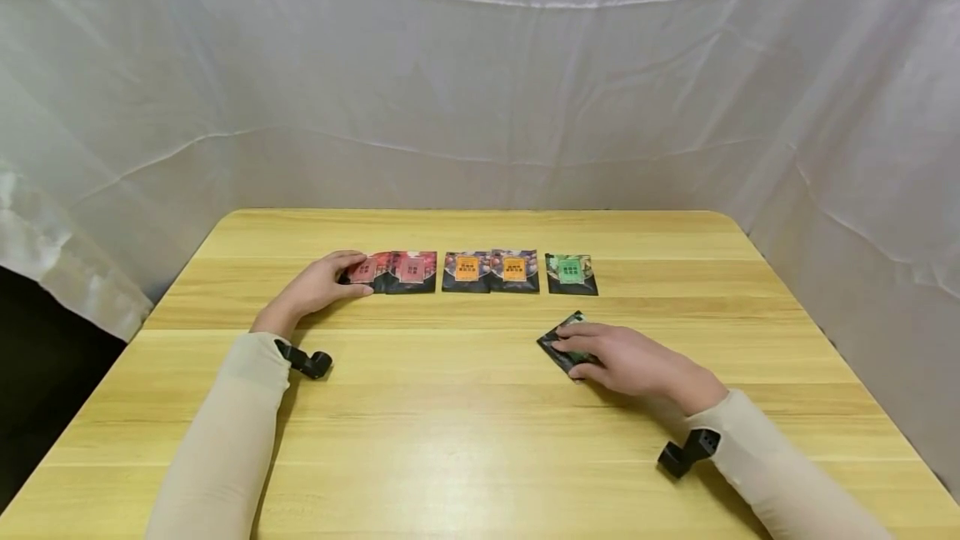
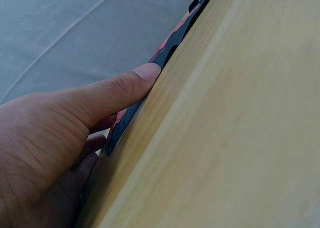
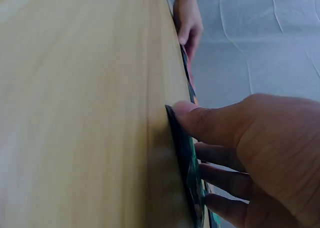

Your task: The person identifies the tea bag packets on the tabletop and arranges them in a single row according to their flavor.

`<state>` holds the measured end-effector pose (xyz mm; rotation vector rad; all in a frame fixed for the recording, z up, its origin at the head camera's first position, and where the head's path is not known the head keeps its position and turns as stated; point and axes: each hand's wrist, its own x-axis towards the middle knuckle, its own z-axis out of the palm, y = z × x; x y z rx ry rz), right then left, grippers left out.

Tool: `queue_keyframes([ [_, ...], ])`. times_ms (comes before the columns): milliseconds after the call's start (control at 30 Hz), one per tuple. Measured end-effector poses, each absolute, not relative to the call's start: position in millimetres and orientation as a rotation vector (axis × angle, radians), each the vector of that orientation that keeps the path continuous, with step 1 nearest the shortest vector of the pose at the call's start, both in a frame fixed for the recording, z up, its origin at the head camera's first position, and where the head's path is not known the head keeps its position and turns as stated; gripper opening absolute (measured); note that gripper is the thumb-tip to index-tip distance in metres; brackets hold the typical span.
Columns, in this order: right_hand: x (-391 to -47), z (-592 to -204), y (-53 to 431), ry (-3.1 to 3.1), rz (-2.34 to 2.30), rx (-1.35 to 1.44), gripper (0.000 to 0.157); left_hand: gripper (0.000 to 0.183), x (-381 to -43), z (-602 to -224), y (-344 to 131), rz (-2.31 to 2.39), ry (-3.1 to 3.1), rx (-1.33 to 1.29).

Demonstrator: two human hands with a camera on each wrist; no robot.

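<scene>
My left hand (image 1: 320, 282) holds the leftmost red-and-black packet (image 1: 363, 272), its thumb at the near edge and its fingers at the far and left side. This packet slightly underlies a second red-and-black packet (image 1: 412, 271). In the left wrist view the thumb (image 2: 148, 72) touches the packet's dark edge (image 2: 127, 123). Nearer the front, my right hand (image 1: 626, 359) grips a black-and-green packet (image 1: 557, 348), turned at an angle and partly covered by the fingers. The right wrist view has that packet (image 3: 184, 153) tilted, one edge against the thumb.
Two orange-labelled packets (image 1: 467, 272) lie overlapping in the middle of the row. A green-labelled packet (image 1: 572, 274) lies at the row's right end, beyond my right hand. The wooden table (image 1: 450, 457) meets white cloth (image 1: 480, 107) at its back and sides.
</scene>
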<state>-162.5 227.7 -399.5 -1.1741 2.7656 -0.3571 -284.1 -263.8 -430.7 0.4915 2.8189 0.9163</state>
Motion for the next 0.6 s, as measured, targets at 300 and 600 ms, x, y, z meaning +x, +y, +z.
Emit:
queue_keyframes([
  [300, -169.5, -404.0, 242.8, 2.895, -0.368, -1.012, 0.041, 0.081, -284.6, -431.2, -264.4, 0.922, 2.813, 0.491],
  [600, -178.4, -404.8, 267.4, 2.917, -0.368, -0.937, 0.040, 0.081, -282.6, -428.7, -263.5, 0.908, 2.812, 0.471],
])
